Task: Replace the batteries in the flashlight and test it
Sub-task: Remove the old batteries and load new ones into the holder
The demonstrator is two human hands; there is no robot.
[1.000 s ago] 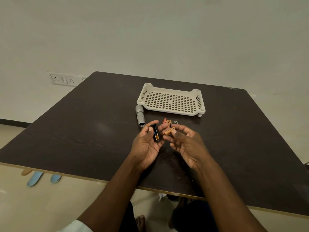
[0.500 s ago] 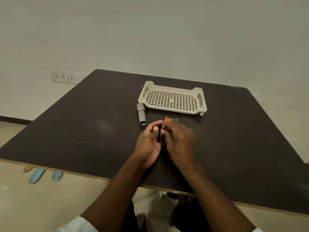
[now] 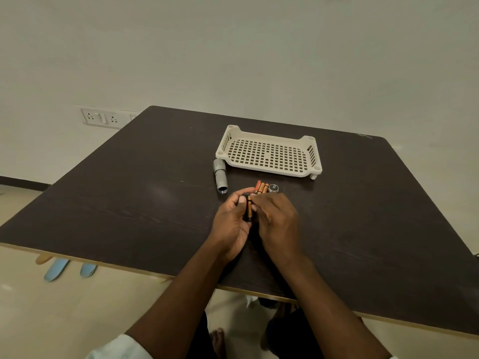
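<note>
Both hands have closed together since a second ago, when they were spread with palms up, a battery lying in each; now the right hand has turned palm down and come against the left hand. The left hand is curled around a dark holder, thumb on its near side, with a copper-and-black battery against it. The right hand's fingertips press on that battery's upper end; whether they pinch it or only push it cannot be told, since the back of the hand covers them.

What the coming move likely turns on is alignment. The battery's long axis runs away from the person, roughly along the holder, so it looks ready to be seated lengthwise. Which end is positive is too small to read.

Just beyond the fingers lie three more batteries, side by side and touching, with the flashlight's round end cap just right of them. The grey flashlight tube lies to the left of these, open end toward the person, nearer the left hand. A cream slotted tray sits behind on the dark table.
</note>
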